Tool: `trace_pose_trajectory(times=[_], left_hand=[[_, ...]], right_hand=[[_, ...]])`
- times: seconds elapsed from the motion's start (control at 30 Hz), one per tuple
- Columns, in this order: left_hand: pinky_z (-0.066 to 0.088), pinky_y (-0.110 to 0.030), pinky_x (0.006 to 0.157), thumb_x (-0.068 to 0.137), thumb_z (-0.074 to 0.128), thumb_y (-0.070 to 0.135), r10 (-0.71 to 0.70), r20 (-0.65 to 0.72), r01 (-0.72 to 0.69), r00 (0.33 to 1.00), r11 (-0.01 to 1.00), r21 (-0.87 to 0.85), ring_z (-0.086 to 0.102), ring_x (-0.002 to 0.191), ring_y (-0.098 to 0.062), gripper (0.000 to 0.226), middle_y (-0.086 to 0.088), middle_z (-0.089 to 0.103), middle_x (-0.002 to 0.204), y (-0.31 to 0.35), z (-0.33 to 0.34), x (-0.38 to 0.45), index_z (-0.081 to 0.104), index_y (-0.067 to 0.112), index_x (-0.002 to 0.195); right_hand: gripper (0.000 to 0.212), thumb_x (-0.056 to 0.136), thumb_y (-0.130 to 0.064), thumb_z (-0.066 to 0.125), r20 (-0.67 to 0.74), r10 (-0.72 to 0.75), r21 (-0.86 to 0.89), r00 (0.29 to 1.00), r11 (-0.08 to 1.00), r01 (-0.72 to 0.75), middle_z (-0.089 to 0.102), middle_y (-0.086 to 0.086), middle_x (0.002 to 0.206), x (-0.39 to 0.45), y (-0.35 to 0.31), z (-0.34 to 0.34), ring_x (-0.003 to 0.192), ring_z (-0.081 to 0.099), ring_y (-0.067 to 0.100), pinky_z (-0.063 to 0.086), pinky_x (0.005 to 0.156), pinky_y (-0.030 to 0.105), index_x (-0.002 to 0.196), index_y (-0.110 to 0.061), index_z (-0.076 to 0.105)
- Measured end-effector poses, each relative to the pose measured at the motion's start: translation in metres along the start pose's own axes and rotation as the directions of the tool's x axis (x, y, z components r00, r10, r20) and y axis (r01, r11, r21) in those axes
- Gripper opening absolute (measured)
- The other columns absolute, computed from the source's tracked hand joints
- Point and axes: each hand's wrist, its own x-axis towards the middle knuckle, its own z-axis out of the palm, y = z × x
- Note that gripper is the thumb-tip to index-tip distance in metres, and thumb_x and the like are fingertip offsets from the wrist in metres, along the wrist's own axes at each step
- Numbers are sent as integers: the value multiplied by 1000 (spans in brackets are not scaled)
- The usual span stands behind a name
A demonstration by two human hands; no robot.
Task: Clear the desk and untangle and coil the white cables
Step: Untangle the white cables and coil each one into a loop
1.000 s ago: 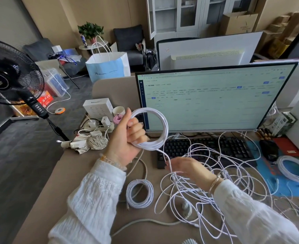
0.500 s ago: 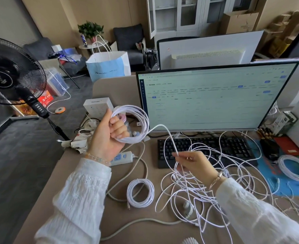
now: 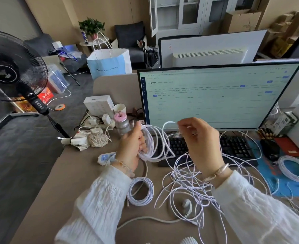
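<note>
Above the desk (image 3: 71, 175), in front of the monitor (image 3: 215, 95), the left hand (image 3: 132, 147) grips a half-made coil (image 3: 151, 143) of white cable, fingers curled round its loops. The right hand (image 3: 199, 138) is raised just beside it, pinching the free run of the same cable (image 3: 169, 123) between thumb and fingertips (the strand arches from the coil up to the pinch). Below the right wrist the tangle (image 3: 189, 187) of white cables sprawls over the desk and across the keyboard (image 3: 236, 148). A finished coil (image 3: 140, 191) lies flat near the left sleeve, and another (image 3: 296, 168) rests on the blue mat (image 3: 268, 173) at the far right. A power strip (image 3: 104, 157) lies just behind the left wrist.
</note>
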Motion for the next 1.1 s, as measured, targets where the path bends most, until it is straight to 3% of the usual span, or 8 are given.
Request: trace_pose_trajectory(times=[0.17,0.37,0.47,0.57,0.67,0.8,0.97,1.1], left_hand=[[41,-27,51,98,49,45,119,-127,-111,985,991,73,43,40,-14,51,0,43,47,-6,5,1,40,15,58],[49,-31,62,96,47,52,72,71,-62,995,988,-138,58,66,-27,55,-21,60,75,-17,22,-13,62,2,78],[48,-43,77,92,46,61,8,123,16,992,981,-195,60,80,-34,63,-27,59,90,-19,23,-14,65,3,80],[48,-31,62,95,45,56,3,-43,-11,999,981,-192,54,55,-23,60,-7,54,56,-19,28,-14,54,18,50],[36,-17,42,98,47,47,3,-210,-49,978,975,-215,42,39,-11,52,7,39,42,-10,30,-15,38,18,56],[30,-16,37,100,45,43,-20,-267,-49,964,967,-249,31,39,-9,45,7,29,45,0,21,-9,33,21,62],[29,-18,38,99,45,44,-63,89,90,994,934,-346,24,31,-4,42,9,28,40,-2,7,-5,40,19,65],[26,-15,36,96,45,45,-150,465,322,872,893,-315,22,30,-2,40,10,25,38,7,7,-19,49,15,70]], right_hand=[[8,86,-3,68,101,-122,118,987,987,110,69,-5,83,-9,-19,0,74,63,8,51,68,14,91,-9,71],[13,80,-6,75,313,252,414,916,832,-370,73,2,71,-13,-25,28,59,69,21,58,59,38,76,-9,63],[20,73,-19,81,305,342,424,889,787,-449,74,1,73,-14,-18,38,64,71,25,59,64,49,70,-8,64],[29,68,-44,77,292,341,278,894,864,-420,71,-1,65,-20,-18,41,65,70,21,57,66,43,70,-15,71],[33,86,-39,66,445,274,201,853,897,-393,69,11,69,-22,-21,38,64,57,3,53,67,37,81,-8,74],[51,91,-56,52,568,192,287,800,865,-411,73,3,79,-22,-22,25,75,63,6,51,76,36,86,-10,73],[35,89,-41,63,375,184,349,908,880,-323,66,-2,64,-5,-6,14,59,62,16,55,65,45,68,-14,64],[19,87,-31,67,331,295,342,896,848,-406,62,-1,95,10,11,11,87,62,14,47,79,24,70,-24,66]])
